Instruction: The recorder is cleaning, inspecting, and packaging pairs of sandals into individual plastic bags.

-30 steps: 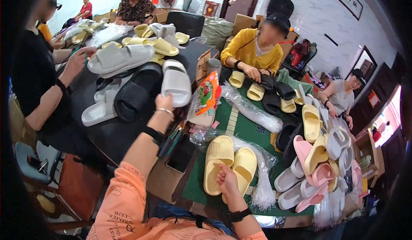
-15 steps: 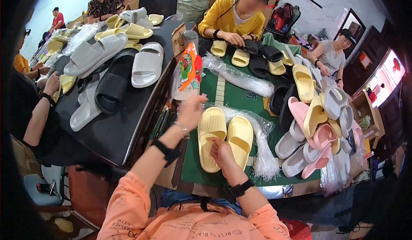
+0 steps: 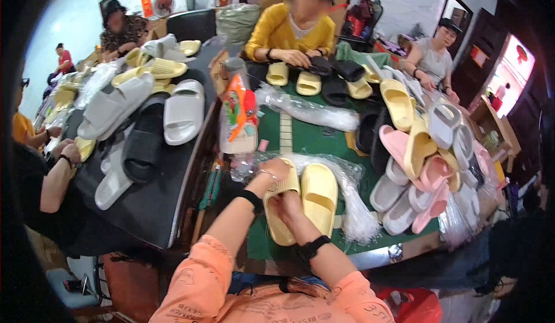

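A pair of pale yellow slide slippers lies side by side in front of me, toes pointing away. My left hand (image 3: pixel 277 173) curls over the ribbed strap of the left slipper (image 3: pixel 281 230) from its outer side. My right hand (image 3: pixel 287 205) reaches into the foot opening of that same slipper, and its fingertips are hidden under the strap. Close by on the right, the other slipper (image 3: pixel 319 199) is untouched. A bundle of thin clear plastic strands (image 3: pixel 355 210) lies right of the pair, and a second bundle (image 3: pixel 306 109) lies beyond it.
A pile of yellow, grey and pink slippers (image 3: pixel 419 155) stands at the right. On the dark table (image 3: pixel 153 219) at left lie white, black and yellow slippers. An orange-printed plastic bag (image 3: pixel 238 118) stands at the green mat's (image 3: pixel 272 127) left edge. Co-workers sit around.
My left hand has come down from beyond the slippers onto the left slipper's strap. My right hand has moved from above its footbed into the opening. The whole view has shifted slightly.
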Demonstrator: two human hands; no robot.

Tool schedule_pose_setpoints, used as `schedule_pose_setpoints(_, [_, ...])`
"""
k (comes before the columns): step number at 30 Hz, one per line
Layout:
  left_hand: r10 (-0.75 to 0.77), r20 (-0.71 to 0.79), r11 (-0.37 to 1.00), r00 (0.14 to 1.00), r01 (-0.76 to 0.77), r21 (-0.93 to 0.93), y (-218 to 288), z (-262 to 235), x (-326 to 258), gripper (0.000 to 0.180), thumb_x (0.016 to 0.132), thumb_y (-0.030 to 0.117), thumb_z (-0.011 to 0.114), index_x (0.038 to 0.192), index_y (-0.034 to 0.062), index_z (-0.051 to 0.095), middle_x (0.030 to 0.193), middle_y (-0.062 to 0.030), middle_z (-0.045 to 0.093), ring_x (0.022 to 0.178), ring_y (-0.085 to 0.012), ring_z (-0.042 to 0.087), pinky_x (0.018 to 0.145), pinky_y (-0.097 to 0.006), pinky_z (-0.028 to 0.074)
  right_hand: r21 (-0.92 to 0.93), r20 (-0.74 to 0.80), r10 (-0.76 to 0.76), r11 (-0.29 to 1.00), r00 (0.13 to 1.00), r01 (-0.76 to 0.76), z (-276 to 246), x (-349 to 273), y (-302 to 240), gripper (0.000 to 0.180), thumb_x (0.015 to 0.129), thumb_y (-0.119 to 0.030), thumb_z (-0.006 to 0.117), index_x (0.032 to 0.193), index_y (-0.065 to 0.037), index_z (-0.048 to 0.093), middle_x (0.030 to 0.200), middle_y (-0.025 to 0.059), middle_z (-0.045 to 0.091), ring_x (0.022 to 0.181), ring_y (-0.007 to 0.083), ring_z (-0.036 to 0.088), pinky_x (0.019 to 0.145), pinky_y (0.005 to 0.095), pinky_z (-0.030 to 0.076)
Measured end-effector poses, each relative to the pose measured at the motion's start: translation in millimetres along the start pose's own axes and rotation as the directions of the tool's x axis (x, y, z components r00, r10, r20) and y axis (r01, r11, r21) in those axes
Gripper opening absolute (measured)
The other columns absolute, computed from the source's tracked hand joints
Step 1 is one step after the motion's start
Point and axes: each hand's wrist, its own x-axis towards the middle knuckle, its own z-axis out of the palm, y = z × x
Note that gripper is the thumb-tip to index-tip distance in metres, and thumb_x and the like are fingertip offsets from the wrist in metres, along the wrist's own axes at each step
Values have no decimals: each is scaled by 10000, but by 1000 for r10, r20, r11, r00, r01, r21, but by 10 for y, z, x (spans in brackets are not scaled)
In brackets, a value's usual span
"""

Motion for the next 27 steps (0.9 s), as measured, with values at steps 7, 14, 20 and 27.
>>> schedule_pose_setpoints(7, [-19, -174, 923, 985, -49, -381, -208, 42, 54, 322, 790, 325, 463, 880, 58, 617, 891, -176, 591, 851, -334, 557, 753, -413, 426, -169, -27, 13, 985, 1000, -18, 131, -423, -36, 103, 842, -93, 392, 911, -50, 455, 655, 9, 426, 515, 97, 382, 468, 226, 327])
schedule_pose_setpoints(14, [-182, -479, 727, 858, -210, -653, -108, -228, 154, 320, 849, 231, 440, 636, 8, 528, 609, -107, 578, 550, -214, 550, 541, -323, 436, -291, 6, -276, 919, 961, 266, -174, -1492, -335, 335, 830, -44, 409, 1161, -6, 385, 801, 82, 521, 686, 128, 506, 599, 220, 392])
schedule_pose_setpoints(20, [182, -545, 792, 819, -450, -413, 379, -70, 57, 210, 769, 215, 559, 665, 33, 544, 617, -141, 555, 587, -282, 546, 550, -350, 423, -20, 131, -457, 886, 880, 463, -244, -1585, -560, 328, 807, -4, 438, 1128, 54, 417, 1109, 204, 489, 1032, 251, 481, 869, 352, 384])
schedule_pose_setpoints(27, [364, -368, 826, 856, -479, -297, 379, 339, 114, 104, 716, 159, 585, 726, 61, 619, 705, -128, 600, 661, -274, 579, 617, -351, 457, -879, 223, -750, 121, 623, 461, -466, -1572, -508, 198, 833, -45, 478, 991, 21, 576, 924, 52, 573, 802, 114, 523, 708, 219, 424])
